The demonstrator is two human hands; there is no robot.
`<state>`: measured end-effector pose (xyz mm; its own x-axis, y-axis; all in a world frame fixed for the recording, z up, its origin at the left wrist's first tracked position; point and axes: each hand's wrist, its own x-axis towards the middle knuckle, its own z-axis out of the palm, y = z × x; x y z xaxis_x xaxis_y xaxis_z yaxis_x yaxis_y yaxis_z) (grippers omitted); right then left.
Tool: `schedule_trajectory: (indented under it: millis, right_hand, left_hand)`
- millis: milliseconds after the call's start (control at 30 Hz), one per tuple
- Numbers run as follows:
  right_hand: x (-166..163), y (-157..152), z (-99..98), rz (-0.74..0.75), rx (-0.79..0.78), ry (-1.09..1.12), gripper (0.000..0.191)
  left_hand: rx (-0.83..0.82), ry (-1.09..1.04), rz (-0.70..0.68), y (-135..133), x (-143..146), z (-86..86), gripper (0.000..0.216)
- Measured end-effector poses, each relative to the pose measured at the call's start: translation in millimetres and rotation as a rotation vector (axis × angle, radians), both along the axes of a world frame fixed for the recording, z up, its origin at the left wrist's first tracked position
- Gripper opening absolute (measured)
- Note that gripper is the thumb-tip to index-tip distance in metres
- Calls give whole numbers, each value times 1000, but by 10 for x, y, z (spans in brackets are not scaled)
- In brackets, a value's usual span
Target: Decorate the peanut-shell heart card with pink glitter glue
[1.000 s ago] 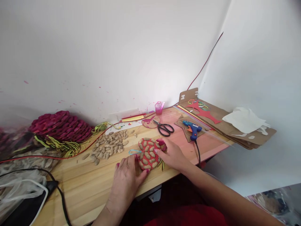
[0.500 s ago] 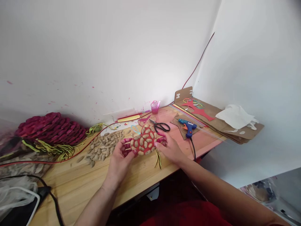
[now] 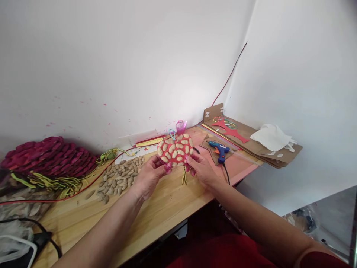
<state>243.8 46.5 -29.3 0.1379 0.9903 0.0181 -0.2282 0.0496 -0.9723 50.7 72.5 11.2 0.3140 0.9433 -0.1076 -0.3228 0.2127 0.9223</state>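
Note:
A red flat ornament (image 3: pixel 176 150) with several peanuts stuck over its face is held up above the table between both hands. A light blue loop (image 3: pixel 172 134) stands at its top, and a yellow-green tassel (image 3: pixel 184 176) hangs below. My left hand (image 3: pixel 153 172) is closed on its lower left edge, thumb in front. My right hand (image 3: pixel 198 167) pinches its lower right edge. Both sets of fingertips are stained pink. Loose peanuts (image 3: pixel 120 178) lie in a pile left of my left hand. Scissors (image 3: pixel 196 150) behind the ornament are mostly hidden.
A blue glue gun (image 3: pixel 220 149) lies on cardboard at right, its cord running off the table edge. Stacked cardboard (image 3: pixel 242 139) bears red cut-outs (image 3: pixel 230 131) and a white cloth (image 3: pixel 273 137). Purple-red stacked pieces (image 3: pixel 52 154) with tassels fill the left. A pink cup (image 3: pixel 181 127) stands by the wall.
Both hands have lifted the ornament and tilted it more upright, so its face turns toward me and it now covers most of the scissors. The view has shifted slightly.

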Motion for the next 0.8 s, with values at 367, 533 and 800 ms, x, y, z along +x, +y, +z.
schedule_trajectory:
  millis: [367, 533, 800]
  right_hand:
    - [427, 485, 458, -174, 123, -1066, 24]
    - [448, 583, 429, -80, 12, -1447, 22]
    - [277, 740, 316, -26, -142, -1623, 33]
  left_hand:
    - [-64, -281, 343, 608, -63, 255, 18]
    - [-78, -362, 322, 736, 17, 9, 23]
    - [-47, -380, 155, 769, 14, -460, 43]
